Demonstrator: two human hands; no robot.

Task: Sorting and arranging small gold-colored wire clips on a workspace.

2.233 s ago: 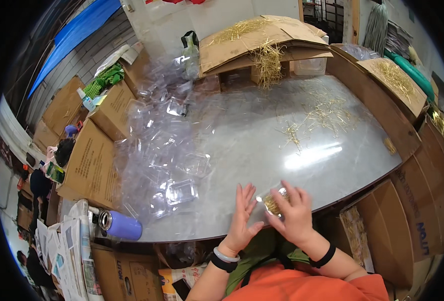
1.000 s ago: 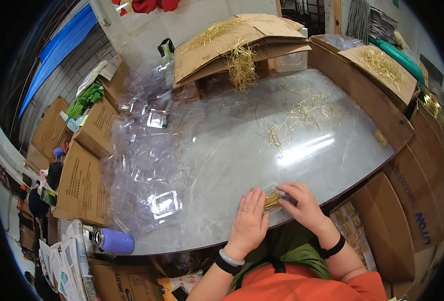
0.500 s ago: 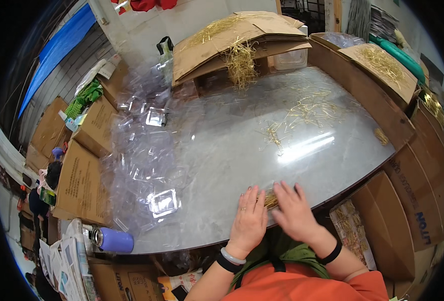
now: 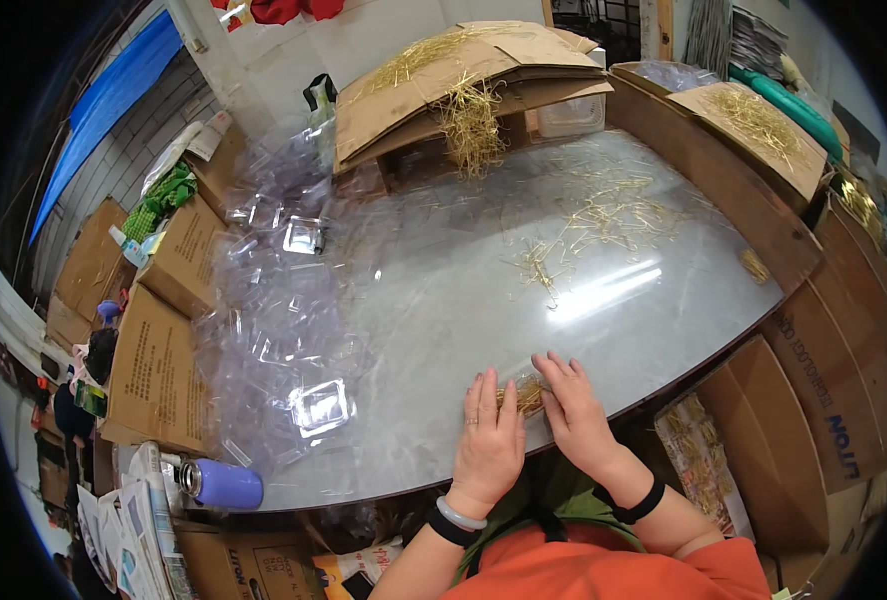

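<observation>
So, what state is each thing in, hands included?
Left hand: open, fingers straight
Right hand: open, fingers extended
Gold strand bundle: gathered between the hands
Loose gold strands: scattered on the table
Clear plastic containers: heaped in a jumble
Cardboard sheets: bent, raised
Purple bottle: standing or lying, unclear

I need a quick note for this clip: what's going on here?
A person's left hand and right hand flank a small bundle of gold strands, partly hidden between them, near the front edge of a grey table. Clear plastic containers are heaped on the left, and loose gold strands lie scattered farther back.
</observation>
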